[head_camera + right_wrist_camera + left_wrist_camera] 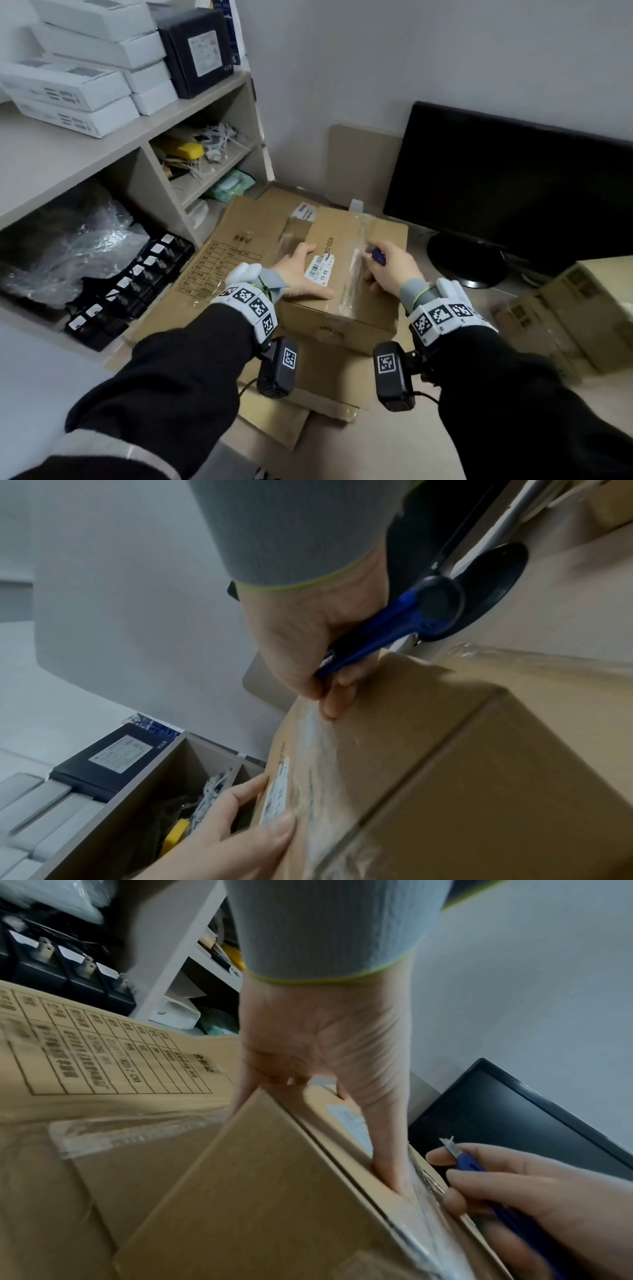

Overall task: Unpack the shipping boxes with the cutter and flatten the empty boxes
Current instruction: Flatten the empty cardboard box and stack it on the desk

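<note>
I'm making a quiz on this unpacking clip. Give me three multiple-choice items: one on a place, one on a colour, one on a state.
1. Where does the left hand rest?
A. on the taped box
B. on the monitor
C. on the shelf

2. What colour is the cutter?
A. red
B. blue
C. green

3. What is the state of the cutter's blade?
A. out
B. retracted
C. snapped off

Answers: 1 A, its palm lies on the box top by the label; 2 B, the handle in the right hand is blue; 3 A, the left wrist view shows the tip out.

A taped brown cardboard shipping box (pixel 346 270) sits closed atop flattened cardboard boxes (pixel 219 260); a blue cutter (pixel 479 1172) has its blade out.
</note>
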The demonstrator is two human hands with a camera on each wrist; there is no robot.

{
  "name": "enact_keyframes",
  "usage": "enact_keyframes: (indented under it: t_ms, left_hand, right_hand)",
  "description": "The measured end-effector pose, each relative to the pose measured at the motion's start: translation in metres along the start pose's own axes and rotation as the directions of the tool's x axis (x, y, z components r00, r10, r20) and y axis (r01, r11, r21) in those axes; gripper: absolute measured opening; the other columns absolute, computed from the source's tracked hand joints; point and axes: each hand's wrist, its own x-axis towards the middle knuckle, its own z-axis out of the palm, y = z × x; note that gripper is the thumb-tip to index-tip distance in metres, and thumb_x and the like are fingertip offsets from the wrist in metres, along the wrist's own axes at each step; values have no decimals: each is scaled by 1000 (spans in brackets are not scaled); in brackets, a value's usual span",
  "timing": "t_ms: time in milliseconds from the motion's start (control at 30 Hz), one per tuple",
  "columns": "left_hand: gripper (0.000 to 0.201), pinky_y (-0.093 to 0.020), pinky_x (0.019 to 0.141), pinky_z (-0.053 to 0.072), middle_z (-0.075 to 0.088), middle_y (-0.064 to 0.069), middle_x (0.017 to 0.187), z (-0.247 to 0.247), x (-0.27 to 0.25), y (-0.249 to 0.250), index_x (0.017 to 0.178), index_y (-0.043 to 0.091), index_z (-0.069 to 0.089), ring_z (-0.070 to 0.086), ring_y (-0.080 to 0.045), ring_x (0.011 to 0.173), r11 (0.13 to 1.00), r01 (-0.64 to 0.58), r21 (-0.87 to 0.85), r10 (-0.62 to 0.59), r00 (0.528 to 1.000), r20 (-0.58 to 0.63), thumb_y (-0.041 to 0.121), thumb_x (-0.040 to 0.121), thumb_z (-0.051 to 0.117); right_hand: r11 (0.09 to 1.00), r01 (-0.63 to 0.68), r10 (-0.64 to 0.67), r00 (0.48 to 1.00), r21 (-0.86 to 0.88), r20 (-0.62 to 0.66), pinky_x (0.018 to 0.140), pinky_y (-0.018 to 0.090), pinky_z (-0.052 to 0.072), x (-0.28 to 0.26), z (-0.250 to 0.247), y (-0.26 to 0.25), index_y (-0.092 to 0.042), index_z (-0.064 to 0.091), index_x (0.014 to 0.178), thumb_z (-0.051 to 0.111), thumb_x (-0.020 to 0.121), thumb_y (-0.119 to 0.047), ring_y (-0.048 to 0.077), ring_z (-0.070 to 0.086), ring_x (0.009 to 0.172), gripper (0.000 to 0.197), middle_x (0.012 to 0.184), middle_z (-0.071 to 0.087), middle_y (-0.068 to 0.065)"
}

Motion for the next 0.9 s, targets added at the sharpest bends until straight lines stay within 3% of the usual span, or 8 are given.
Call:
enact_keyframes:
  t_ms: [67,167,333,500,600,700,767,900]
  left_hand:
    - [116,-40,103,40,33,-7,148,1,4,5,147,33,9,46,-28,124,1000,27,-2,-27,999,18,58,60,82]
    - [117,-39,99,43,39,-9,144,2,7,12,148,31,4,51,-29,117,999,34,27,-35,998,42,59,63,79]
    - [111,-30,101,38,40,-3,148,3,-1,11,152,29,2,48,-27,126,1000,-10,13,9,1000,27,55,72,75]
    - [118,-27,88,44,31,2,154,-10,-16,6,152,35,-5,46,-22,125,998,-15,-60,24,988,154,35,73,81]
    - [116,-35,62,59,45,3,129,-15,-23,11,150,40,-10,62,-22,89,998,11,-57,0,982,190,22,75,76]
    - [110,-28,50,55,57,2,99,-15,-25,13,150,44,-8,61,-18,62,995,45,-88,-30,985,168,16,77,69]
    - [106,-28,48,55,54,2,95,-14,-28,13,150,45,-7,61,-19,61,990,65,-124,-44,984,171,18,81,69]
    - [110,-36,56,58,48,2,112,-12,-35,13,150,43,-9,62,-24,75,991,45,-122,-24,985,171,24,80,73]
  right_hand:
    - [1000,-9,10,1000,-16,26,53,24,49,-8,2,3,-20,50,123,47,95,-22,17,61,53,27,86,68,3]
    - [995,-41,45,998,-89,40,73,25,43,-18,3,4,-17,49,125,53,92,-36,23,60,90,38,105,62,4]
    - [985,-135,130,990,111,47,77,40,44,-29,8,-1,-22,46,79,37,92,-31,27,56,79,18,74,61,4]
    - [995,-99,96,991,27,96,69,30,39,-56,23,-9,-19,49,90,44,93,-22,21,53,76,6,75,61,-2]
    - [997,-75,72,994,29,81,75,31,42,-71,30,-12,-19,51,96,48,94,-23,22,55,83,6,88,63,1]
    - [999,-34,33,997,5,65,71,28,41,-81,33,-16,-20,50,94,50,94,-22,21,56,84,2,90,65,2]
    - [999,-20,22,999,-35,49,68,26,40,-89,37,-16,-21,52,92,51,92,-20,20,56,82,1,92,67,1]
    - [987,-53,57,998,-150,19,54,23,36,-96,44,-15,-25,53,89,52,89,-22,17,54,77,2,89,64,-5]
